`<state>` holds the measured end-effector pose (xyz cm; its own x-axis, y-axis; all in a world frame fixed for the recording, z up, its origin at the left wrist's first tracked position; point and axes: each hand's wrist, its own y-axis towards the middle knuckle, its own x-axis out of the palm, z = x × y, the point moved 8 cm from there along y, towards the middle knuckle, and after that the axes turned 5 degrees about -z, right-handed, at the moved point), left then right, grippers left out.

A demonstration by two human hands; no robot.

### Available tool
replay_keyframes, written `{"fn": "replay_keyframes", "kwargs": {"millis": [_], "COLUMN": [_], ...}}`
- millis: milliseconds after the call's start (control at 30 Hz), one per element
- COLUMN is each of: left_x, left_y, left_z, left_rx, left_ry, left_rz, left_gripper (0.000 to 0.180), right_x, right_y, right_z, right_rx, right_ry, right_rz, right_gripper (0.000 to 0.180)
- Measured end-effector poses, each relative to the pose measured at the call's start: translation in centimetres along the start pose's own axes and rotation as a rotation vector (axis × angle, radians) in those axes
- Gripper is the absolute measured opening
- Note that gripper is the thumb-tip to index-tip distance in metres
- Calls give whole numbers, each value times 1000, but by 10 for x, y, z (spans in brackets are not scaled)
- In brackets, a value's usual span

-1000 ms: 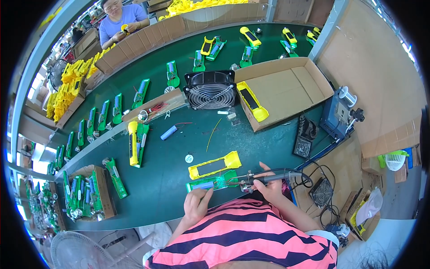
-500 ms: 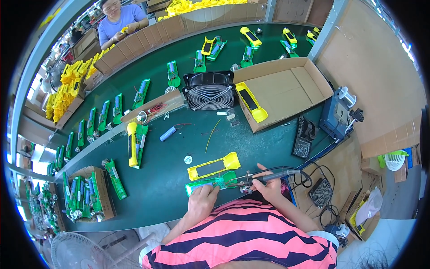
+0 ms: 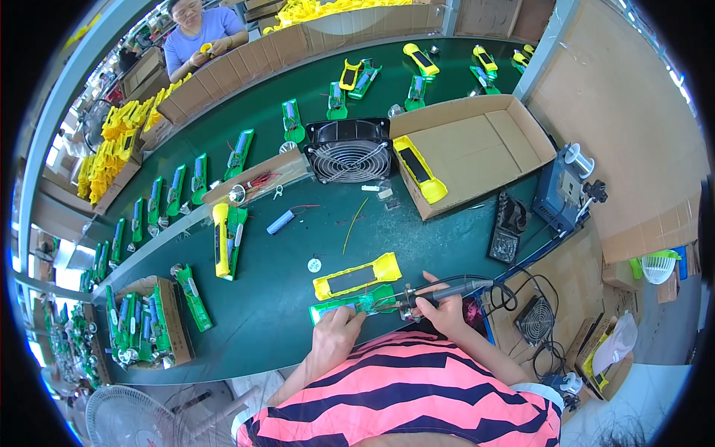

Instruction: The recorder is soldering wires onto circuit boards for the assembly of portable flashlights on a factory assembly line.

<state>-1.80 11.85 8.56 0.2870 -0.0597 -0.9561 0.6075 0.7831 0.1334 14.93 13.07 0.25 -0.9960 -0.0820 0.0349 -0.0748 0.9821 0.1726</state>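
Observation:
My right hand is closed around the handle of a soldering iron, whose tip points left at the green flashlight housing half. Wires and a circuit board show inside that half. Its left part is under my left hand, whose fingers are closed on it; whether they also pinch a wire is hidden. Just beyond lies a yellow housing half with a dark panel, joined by thin wires. The bulb end of the green half sits near my right fingers, partly covered.
A fan stands beside a cardboard box holding a yellow half. Right are an iron stand and a blue soldering station. Left is a box of green halves. A battery lies mid-table. Across the belt sits a person.
The soldering iron and my right hand have shifted slightly left. Green and yellow pieces on the far belt have moved a little to the right. My left hand stays in place.

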Motion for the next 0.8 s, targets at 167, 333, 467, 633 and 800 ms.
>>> {"fn": "replay_keyframes", "kwargs": {"millis": [167,333,467,633,800], "left_x": [2,3,6,11,-24], "left_y": [1,2,2,2,7], "left_z": [-1,-2,-4,-9,-38], "left_rx": [11,-10,-37,-98,-236], "left_ry": [9,13,11,-36,6], "left_rz": [14,-9,-36,-58,294], "left_gripper": [22,23,22,22,24], "right_x": [0,-3,-12,-29,-61], "right_y": [-3,-6,-5,1,24], "right_z": [7,6,3,-23,-54], "right_rx": [111,159,139,-78,-299], "right_ry": [109,205,219,195,149], "right_rz": [26,30,39,108,247], "right_gripper": [10,8,11,17,25]}}
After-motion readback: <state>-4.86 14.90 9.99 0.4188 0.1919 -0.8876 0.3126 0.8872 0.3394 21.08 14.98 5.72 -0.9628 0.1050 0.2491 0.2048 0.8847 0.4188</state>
